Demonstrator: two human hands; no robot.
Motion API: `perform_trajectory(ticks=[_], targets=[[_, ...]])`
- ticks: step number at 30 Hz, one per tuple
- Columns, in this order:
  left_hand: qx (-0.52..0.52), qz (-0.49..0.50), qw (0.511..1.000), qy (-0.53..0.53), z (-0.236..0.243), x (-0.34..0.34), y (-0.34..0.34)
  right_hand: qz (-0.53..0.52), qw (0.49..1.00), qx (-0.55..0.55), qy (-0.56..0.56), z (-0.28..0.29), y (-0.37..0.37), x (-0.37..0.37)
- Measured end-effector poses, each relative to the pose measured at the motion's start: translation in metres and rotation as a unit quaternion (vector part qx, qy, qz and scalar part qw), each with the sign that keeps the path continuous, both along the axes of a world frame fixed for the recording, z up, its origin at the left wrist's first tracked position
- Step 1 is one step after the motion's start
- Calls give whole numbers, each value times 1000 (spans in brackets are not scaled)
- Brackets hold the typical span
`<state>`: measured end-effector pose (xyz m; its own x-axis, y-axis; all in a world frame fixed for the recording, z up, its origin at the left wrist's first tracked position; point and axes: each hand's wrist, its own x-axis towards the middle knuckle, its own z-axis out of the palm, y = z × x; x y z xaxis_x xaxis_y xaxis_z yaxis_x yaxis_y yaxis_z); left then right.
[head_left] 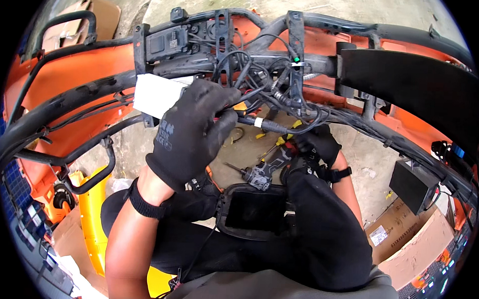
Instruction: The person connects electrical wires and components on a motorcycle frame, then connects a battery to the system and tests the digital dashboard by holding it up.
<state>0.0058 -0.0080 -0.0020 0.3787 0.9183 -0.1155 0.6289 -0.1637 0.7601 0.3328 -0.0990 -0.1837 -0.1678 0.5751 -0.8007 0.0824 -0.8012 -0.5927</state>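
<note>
My left hand, in a black glove, closes around black cables and a connector amid a tangle of wiring beneath the tube frame. A white rectangular sheet or box lies just behind that hand. My right hand, also gloved, is lower right among cables and a yellow-handled tool; its fingers are curled, and what they hold is hidden. A grey power drill rests on the floor below, beside a black open case or tray between my legs.
Orange body panels line the frame, with a black curved plate at right. A black box hangs below it. Cardboard lies lower right, a yellow panel lower left, and a carton upper left on the concrete floor.
</note>
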Motion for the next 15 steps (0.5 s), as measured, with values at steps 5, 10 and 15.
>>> perform_trajectory(ticks=[5, 10, 15], targets=[[44, -84, 995, 9, 2, 10, -6, 220, 951, 216, -21, 130, 13, 7], [21, -79, 996, 44, -3, 10, -9, 151, 895, 418, -32, 210, 48, -30], [23, -79, 996, 47, -12, 11, -10, 216, 678, 606, -357, 177, 122, -76]])
